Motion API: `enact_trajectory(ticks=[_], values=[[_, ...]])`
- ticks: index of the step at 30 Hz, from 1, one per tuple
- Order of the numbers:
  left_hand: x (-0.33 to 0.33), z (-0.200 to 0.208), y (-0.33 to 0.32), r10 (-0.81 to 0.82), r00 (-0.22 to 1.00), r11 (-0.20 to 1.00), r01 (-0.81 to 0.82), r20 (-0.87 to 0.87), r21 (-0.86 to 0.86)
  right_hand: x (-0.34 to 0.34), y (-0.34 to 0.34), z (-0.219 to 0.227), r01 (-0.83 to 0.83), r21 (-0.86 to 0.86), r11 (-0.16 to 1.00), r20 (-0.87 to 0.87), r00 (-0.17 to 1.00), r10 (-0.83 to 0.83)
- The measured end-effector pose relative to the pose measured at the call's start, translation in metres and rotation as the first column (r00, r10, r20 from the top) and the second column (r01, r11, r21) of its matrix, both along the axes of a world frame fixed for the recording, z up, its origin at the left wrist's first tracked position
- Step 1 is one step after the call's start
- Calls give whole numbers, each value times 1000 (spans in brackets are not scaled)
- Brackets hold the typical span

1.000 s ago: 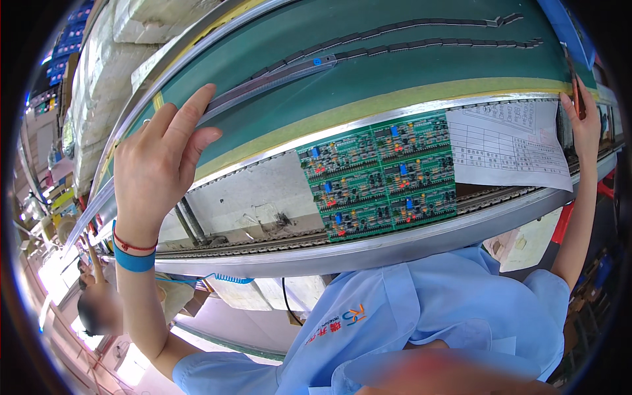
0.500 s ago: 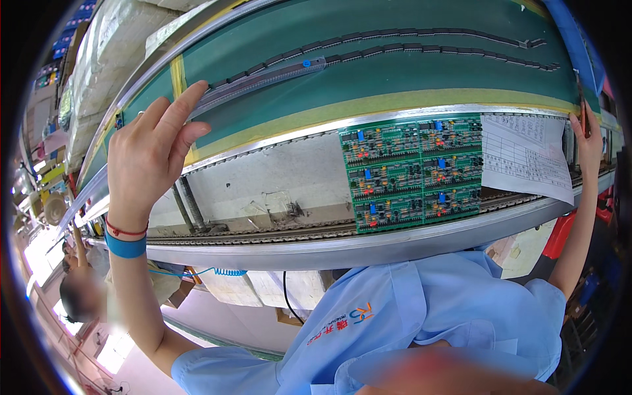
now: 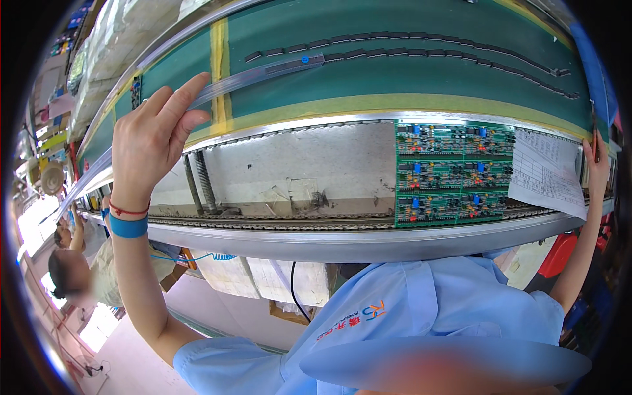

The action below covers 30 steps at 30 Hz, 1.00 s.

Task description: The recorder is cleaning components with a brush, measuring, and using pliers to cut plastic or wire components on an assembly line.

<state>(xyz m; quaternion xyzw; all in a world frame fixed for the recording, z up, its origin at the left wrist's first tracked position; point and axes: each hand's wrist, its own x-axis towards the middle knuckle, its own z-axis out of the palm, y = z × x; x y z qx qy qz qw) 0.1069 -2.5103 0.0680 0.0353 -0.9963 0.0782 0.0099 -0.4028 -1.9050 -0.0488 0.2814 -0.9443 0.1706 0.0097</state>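
My left hand [image 3: 146,141] grips a long see-through plastic tube [image 3: 243,77], with index finger stretched along it and thumb apart; the other fingers are partly hidden. The tube slants across a green mat [image 3: 368,82]. Dark chips [image 3: 283,66] sit inside near its right end, beside a blue plug [image 3: 305,60]. From that end a lower row of black chips [image 3: 434,53] runs right over the mat. Above it lies an upper row of chips [image 3: 378,35]. At the far right, my right hand [image 3: 597,161] is closed around a slim orange-red handled tool [image 3: 596,139], partly hidden.
Green circuit boards [image 3: 454,174] in a panel rest on the rails below the mat, beside a printed sheet [image 3: 548,172]. A metal edge [image 3: 316,245] runs nearest my body. Yellow tape [image 3: 220,72] crosses the mat. Another person [image 3: 76,273] is at the left.
Relative to the mat, my left hand and the tube have shifted left. Fewer chips show inside the tube, and the lower row outside it is longer. The whole view has also shifted.
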Motion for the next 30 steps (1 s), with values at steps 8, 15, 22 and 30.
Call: enact_trajectory(ticks=[8,15,22,30], values=[[29,0,-20,35,999,999,-35,-9,3,0,-1,7,35,64,997,37,999,-38],[48,1,-33,99,995,995,-100,21,3,6,-11,15,-5,126,992,-15,1000,7],[68,11,-43,145,988,989,-146,60,6,-12,5,7,-44,136,990,-30,998,48],[110,13,-25,366,889,929,-332,-275,162,-9,9,-8,-100,-10,995,-63,993,99]])
